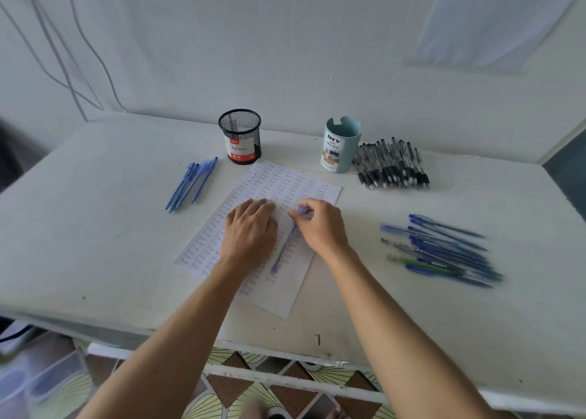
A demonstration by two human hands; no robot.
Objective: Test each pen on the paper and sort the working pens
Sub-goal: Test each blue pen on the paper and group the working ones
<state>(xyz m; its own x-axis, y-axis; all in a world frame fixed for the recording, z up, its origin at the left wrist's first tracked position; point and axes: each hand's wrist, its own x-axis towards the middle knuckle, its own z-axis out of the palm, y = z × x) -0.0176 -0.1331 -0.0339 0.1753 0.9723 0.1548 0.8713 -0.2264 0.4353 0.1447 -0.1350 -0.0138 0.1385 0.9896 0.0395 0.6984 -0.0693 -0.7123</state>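
Here, in the head view, a sheet of paper point(312, 193) lies angled on a white table point(95, 228), its surface covered with rows of the handwritten word "Test". The left hand point(250, 231) rests palm-down on the paper, fingers extended and close together, gripping nothing. The right hand point(323, 225) pinches the upper end of a blue pen point(283, 249) between thumb and fingertips; the pen slants down and to the left across the paper, and motion blur hides whether its lower end touches the sheet. To the left of the paper lies a small group of blue pens point(192, 184). Behind the paper stand a black mesh pen cup point(240, 136), labelled "Ball Pens", and a pale teal desk organizer point(341, 144). Just beside the organizer, on its right, lies a pile of black-gripped pens point(393, 165). Well apart to the right of the paper lies a spread of mostly blue pens point(444, 250), one of them green.
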